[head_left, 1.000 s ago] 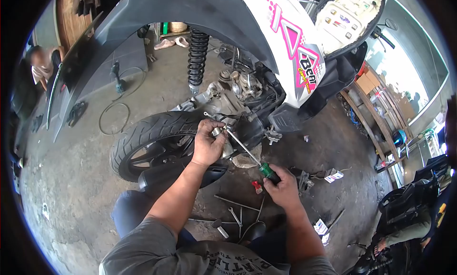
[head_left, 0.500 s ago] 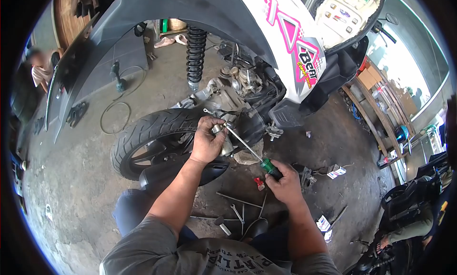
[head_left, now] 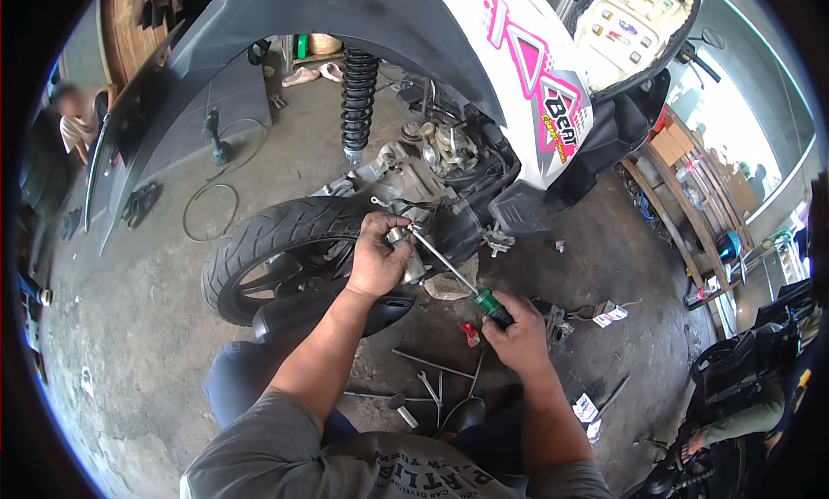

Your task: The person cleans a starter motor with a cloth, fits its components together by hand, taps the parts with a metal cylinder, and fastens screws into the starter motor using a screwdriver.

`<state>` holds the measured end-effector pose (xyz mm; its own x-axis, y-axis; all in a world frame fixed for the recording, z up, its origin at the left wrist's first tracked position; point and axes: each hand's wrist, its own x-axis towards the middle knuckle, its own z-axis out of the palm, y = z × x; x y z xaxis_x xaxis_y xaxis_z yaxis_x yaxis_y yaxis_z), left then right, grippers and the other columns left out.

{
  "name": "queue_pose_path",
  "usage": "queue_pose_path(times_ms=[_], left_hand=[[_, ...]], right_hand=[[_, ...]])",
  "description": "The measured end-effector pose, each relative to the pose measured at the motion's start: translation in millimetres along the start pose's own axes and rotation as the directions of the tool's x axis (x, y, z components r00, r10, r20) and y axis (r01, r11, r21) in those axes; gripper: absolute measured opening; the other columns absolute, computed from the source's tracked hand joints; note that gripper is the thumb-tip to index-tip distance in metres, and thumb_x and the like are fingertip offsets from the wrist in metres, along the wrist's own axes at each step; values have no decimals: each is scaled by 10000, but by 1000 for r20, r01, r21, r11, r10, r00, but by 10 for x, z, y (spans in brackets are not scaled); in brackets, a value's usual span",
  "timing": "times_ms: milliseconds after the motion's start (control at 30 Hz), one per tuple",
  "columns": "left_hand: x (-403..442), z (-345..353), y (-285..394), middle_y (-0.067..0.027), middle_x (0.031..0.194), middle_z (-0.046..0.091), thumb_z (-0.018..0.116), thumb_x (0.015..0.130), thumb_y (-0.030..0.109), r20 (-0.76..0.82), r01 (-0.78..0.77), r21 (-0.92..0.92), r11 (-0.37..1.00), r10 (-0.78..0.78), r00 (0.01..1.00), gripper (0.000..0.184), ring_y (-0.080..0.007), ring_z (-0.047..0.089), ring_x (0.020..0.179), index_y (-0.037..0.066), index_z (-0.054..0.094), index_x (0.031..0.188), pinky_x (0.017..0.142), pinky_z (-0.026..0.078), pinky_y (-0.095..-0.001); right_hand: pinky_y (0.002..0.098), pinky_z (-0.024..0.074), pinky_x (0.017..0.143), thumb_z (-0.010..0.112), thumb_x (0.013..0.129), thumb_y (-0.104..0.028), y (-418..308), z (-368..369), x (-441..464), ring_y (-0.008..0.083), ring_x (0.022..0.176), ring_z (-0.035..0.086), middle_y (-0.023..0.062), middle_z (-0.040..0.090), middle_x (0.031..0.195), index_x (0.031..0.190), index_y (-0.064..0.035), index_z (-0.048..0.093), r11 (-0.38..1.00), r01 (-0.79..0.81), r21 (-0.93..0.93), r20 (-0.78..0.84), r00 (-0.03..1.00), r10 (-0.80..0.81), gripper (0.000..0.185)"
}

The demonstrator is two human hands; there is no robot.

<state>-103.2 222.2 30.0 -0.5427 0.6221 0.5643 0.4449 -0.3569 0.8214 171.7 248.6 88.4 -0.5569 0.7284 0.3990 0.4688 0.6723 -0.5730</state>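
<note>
My right hand (head_left: 521,333) is wrapped round the green and black handle of a screwdriver (head_left: 490,304). The metal shaft slants up and left to a small metal part (head_left: 397,235), which my left hand (head_left: 377,259) pinches between thumb and fingers. The screwdriver's tip meets the part, though the exact contact is too small to tell. Just behind my hands are the scooter's engine (head_left: 406,180) and its rear wheel (head_left: 281,214). Above them the white and pink body panel (head_left: 535,76) is raised, with a black shock spring (head_left: 357,102) hanging beside it.
Wrenches (head_left: 432,388) and a metal rod lie on the floor near my feet, with a red piece (head_left: 470,333) beyond. A power tool (head_left: 216,145) with a cord is at the left. One person (head_left: 78,123) sits far left; another person's leg (head_left: 743,420) shows at the right.
The view has shifted slightly. Both hands keep their grips, and the screwdriver stays against the metal part with little visible movement.
</note>
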Motion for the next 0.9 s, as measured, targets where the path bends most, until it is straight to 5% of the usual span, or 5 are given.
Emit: queue_pose_path(times_ms=[533,667,833,900], left_hand=[[-20,16,14,-129,1066,556,713,783,22,-42,38,-46,998,-40,998,284,-273,553,989,42,667,1062,894,458,-343],[-29,34,-12,-121,1062,565,710,787,24,-47,57,-91,994,-61,997,280,-264,557,980,41,668,1063,884,462,-337],[-54,54,-88,-113,1056,576,706,791,28,-59,65,-140,988,-74,996,276,-259,564,968,39,670,1064,879,465,-334],[-75,54,-105,-109,1067,574,697,799,16,-52,63,-137,989,-71,996,276,-248,562,966,35,662,1072,881,461,-326]], right_hand=[[337,510,725,712,752,-34,-57,123,-22,274,759,630,127,690,926,1109,-23,681,997,81,-14,-77,994,-81,358],[327,511,748,728,792,-44,32,227,-155,233,809,645,122,694,931,1108,0,673,935,-132,330,52,991,122,324],[325,513,773,739,821,-57,231,357,-228,221,847,652,130,707,983,1132,22,661,859,-350,375,192,935,297,331],[324,514,770,744,817,-55,222,354,-209,222,841,651,128,705,975,1119,22,660,895,-294,336,145,955,259,322]])
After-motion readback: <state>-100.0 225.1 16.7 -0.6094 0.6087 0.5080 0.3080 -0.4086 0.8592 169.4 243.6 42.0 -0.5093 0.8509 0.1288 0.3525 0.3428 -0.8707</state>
